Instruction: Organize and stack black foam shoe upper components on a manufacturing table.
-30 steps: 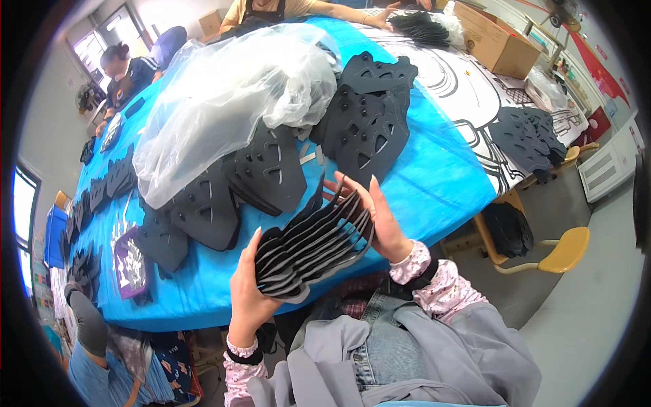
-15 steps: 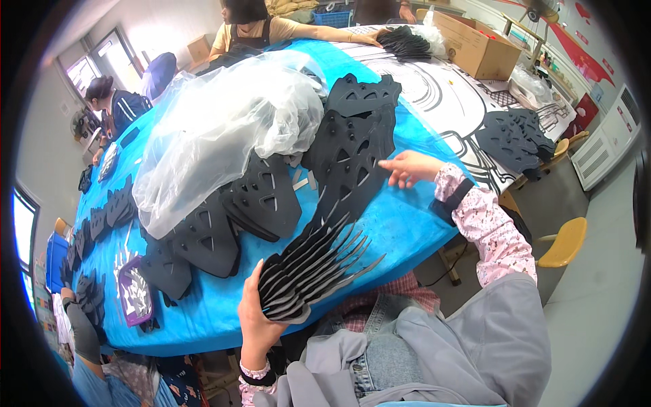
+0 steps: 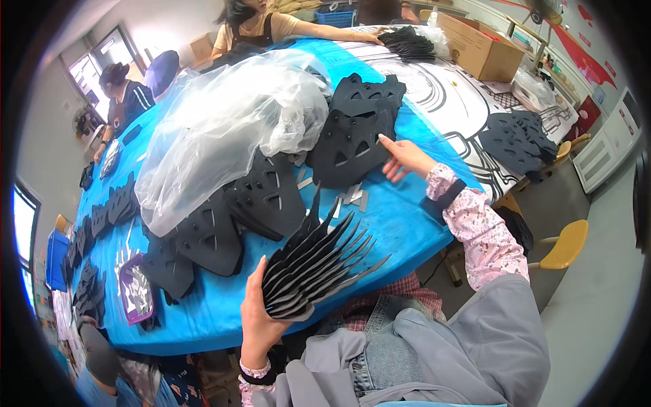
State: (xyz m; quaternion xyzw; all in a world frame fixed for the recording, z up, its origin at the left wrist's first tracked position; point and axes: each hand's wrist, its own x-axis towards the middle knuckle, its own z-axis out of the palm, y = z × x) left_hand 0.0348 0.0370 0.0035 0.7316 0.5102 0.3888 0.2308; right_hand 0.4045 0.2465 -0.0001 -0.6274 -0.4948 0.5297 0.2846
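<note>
Left hand [image 3: 263, 324]: your fingers and thumb are closed round the lower left end of the stack [image 3: 313, 270].
Stack: black, thin layers, fanned so the free ends spread up and to the right; you have it above the near edge of the blue cover [image 3: 413, 227].
Right hand [image 3: 409, 160]: nothing shows in it; your index finger reaches out, the others loosely curled, beside the right edge of the pile [image 3: 349, 139]. Whether it touches, you cannot tell.
Pile: dark panels with triangular cutouts, overlapping, beyond the stack.
Strips [image 3: 352, 196]: pale grey, scattered between stack and pile.
Bag [image 3: 224, 136]: clear, crumpled, left of the pile; more panels [image 3: 207, 239] show at its near side.
Tray [image 3: 140, 318]: purple, holding pale pieces, off to your left.
Far side: a co-worker's hand [image 3: 373, 35] at a black bundle [image 3: 408, 45].
</note>
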